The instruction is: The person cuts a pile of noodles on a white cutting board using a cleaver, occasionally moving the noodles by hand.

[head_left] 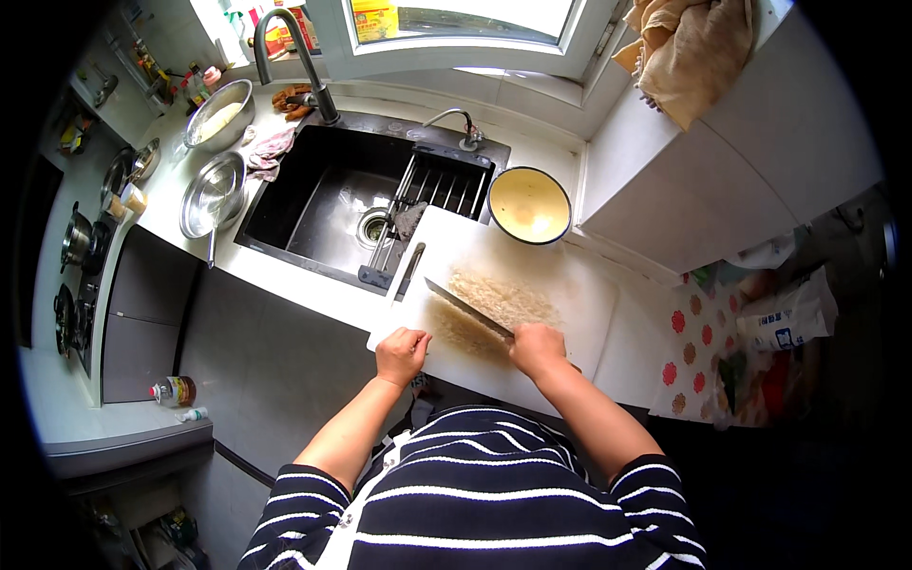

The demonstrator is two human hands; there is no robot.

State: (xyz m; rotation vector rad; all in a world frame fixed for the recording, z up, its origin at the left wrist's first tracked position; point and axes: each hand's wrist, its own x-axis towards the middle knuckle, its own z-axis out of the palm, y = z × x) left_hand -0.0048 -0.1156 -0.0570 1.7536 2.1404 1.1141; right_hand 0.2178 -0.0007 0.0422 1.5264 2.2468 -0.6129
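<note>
A kitchen knife point(465, 309) is in my right hand point(538, 350), which is wrapped round its handle. The blade points to the far left and lies over pale, finely cut food point(508, 298) spread on a white cutting board point(589, 332). More of this food lies on the near side of the blade. My left hand point(402, 356) is closed in a fist at the board's near left corner, apart from the blade. What its fingers hold, if anything, is hidden. Close to the board's far edge stands a yellow bowl point(529, 205) with a dark rim.
Left of the board is a black sink point(328, 185) with a tall faucet point(323, 100) and a metal rack point(456, 180). A metal strainer point(213, 195) and a metal bowl point(220, 116) stand farther left. At right, a white plastic package point(787, 318) lies beyond a flowered cover point(686, 347).
</note>
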